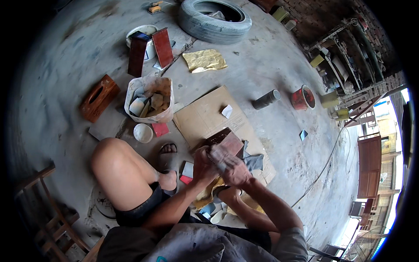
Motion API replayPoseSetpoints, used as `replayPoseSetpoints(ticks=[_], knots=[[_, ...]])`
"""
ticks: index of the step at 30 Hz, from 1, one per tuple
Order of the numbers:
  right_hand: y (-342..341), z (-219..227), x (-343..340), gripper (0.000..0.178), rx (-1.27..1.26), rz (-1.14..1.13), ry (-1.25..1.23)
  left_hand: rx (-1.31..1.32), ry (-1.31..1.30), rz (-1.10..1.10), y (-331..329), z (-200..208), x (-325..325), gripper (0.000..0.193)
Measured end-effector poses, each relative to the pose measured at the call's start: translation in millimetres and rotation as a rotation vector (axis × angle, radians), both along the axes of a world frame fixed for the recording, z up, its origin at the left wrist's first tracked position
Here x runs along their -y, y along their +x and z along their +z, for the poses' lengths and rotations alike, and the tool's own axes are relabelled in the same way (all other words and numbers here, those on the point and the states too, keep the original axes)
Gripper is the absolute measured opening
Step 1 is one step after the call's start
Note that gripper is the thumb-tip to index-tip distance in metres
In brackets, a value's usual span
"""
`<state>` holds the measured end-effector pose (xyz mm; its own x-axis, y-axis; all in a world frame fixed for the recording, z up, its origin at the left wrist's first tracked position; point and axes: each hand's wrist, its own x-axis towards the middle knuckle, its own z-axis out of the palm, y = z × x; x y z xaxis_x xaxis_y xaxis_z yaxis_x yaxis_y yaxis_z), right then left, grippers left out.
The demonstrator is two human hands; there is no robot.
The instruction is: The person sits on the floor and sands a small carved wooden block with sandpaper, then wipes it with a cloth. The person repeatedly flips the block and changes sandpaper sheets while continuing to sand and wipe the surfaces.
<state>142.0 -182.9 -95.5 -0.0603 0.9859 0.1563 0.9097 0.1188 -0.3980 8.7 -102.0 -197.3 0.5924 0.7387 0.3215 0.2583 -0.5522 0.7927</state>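
Observation:
A reddish-brown wooden box is held tilted in front of my knees, over the cardboard. At its near left side, my left hand is closed round it. My right hand lies across the box close to the left one, its dusty fingers smeared by motion. Whether anything is under those fingers is hidden. Dark grey cloth lies just right of the box. Below my hands, a yellowish sheet is partly covered by my forearms and foot.
Flat cardboard lies ahead. To its left stand a white tub of sanding scraps, a small white cup and a wooden tissue box. Right are a dark cylinder and a red bucket. A tyre lies far ahead.

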Motion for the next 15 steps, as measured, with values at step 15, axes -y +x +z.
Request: replayPoseSetpoints(ticks=[15], knots=[[-15.2, 12.4, -11.8, 0.055, -0.039, 0.077, 0.045, -0.055, 0.144, 0.029, 0.2, -24.3, -14.3, 0.1]])
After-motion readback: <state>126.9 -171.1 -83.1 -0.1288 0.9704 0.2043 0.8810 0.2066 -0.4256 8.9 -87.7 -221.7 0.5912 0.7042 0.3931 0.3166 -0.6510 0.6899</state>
